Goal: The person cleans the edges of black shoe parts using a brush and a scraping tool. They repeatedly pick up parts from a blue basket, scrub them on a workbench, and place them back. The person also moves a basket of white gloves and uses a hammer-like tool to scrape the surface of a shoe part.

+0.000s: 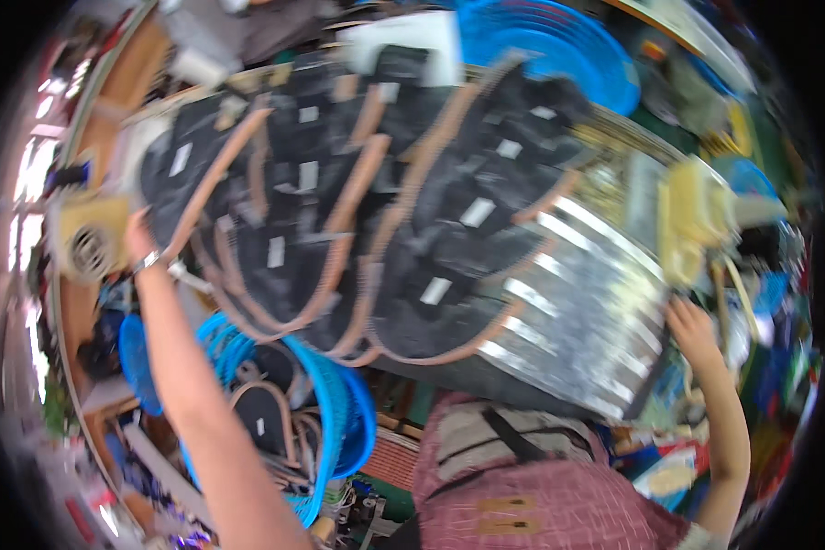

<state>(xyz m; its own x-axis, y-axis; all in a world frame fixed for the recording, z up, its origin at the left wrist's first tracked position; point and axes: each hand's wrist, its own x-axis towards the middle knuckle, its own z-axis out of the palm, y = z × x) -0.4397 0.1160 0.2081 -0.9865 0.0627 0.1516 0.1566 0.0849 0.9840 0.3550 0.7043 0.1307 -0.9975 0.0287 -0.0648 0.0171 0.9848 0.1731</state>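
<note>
Several dark, curved, flat pieces (412,247) with tan edging and small white tags lie overlapping in rows across the worktable. At the far left, my left hand (141,242), with a watch or bracelet at the wrist, is against the edge of the leftmost dark piece (185,179). Its fingers are smeared, so a grip cannot be made out. On the other side, my right hand (692,330) is beside the right end of a shiny sheet with white strips (582,293). Its fingers look stretched out, and nothing shows in them.
Below the table's left part stands a blue basket (325,403) with more dark pieces inside. A blue basin (559,41) sits behind the table. Yellowish plastic containers (692,220) stand at the right end, and a boxy yellowish device with a round grille (90,240) at the left.
</note>
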